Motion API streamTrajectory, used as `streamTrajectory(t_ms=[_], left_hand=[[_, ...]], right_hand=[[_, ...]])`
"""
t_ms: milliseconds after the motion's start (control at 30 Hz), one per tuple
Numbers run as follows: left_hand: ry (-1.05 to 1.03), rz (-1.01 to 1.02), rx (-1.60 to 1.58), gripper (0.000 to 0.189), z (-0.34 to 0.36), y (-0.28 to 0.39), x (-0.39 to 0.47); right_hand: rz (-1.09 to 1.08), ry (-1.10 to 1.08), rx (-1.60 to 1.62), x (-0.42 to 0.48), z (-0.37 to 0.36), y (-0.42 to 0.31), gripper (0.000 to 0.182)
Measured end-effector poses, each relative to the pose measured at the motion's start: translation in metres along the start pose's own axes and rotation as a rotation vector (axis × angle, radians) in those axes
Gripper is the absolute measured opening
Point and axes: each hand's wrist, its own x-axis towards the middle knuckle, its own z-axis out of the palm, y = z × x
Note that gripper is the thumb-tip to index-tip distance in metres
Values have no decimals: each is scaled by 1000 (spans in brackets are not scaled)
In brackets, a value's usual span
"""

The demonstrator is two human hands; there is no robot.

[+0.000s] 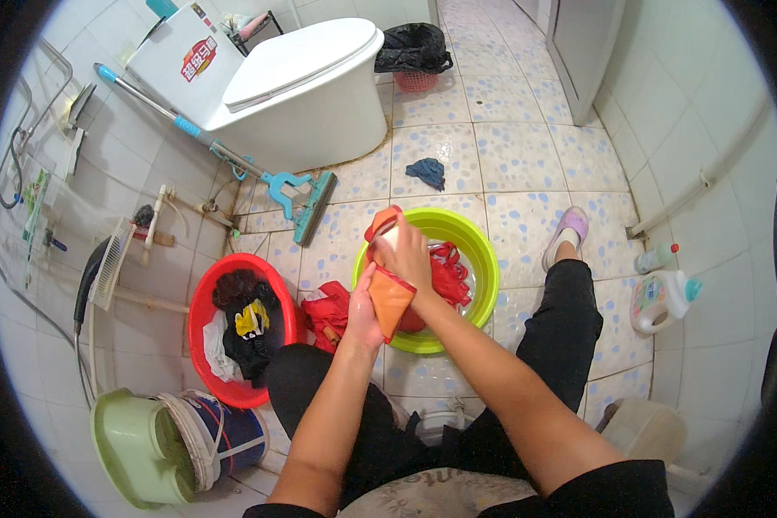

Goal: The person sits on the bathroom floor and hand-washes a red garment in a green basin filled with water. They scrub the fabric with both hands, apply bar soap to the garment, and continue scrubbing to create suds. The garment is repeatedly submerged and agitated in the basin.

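My left hand grips an orange cloth with red trim, which hangs partly folded over its fingers. In my right hand is a white block, probably a bar of soap, pressed against the upper part of the same cloth. Both hands are above the left side of a lime-green basin. Red cloth with straps lies inside that basin with some water. Beside it on the floor, a bundle of red fabric is partly hidden by my left hand and forearm.
A red tub at left holds dark, white and yellow clothes. A sponge mop leans by the toilet. A blue-grey cloth lies on the tiles. Detergent bottles line the right wall; a paint bucket stands lower left.
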Motion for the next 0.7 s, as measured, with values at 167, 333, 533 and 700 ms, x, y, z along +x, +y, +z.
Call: streamTrajectory(t_ms=[167, 333, 533, 700], left_hand=[[-206, 464, -19, 56, -57, -5, 15], [-380, -80, -170, 53, 5, 2, 7], [-526, 28, -116, 45, -36, 4, 27], [-447, -20, -117, 45, -29, 0, 20]], right_hand=[[-486, -111, 159, -45, -20, -63, 59], [-88, -107, 51, 25, -16, -11, 64], [-767, -241, 44, -41, -28, -51, 52], [-285, -80, 130, 6, -17, -15, 42]])
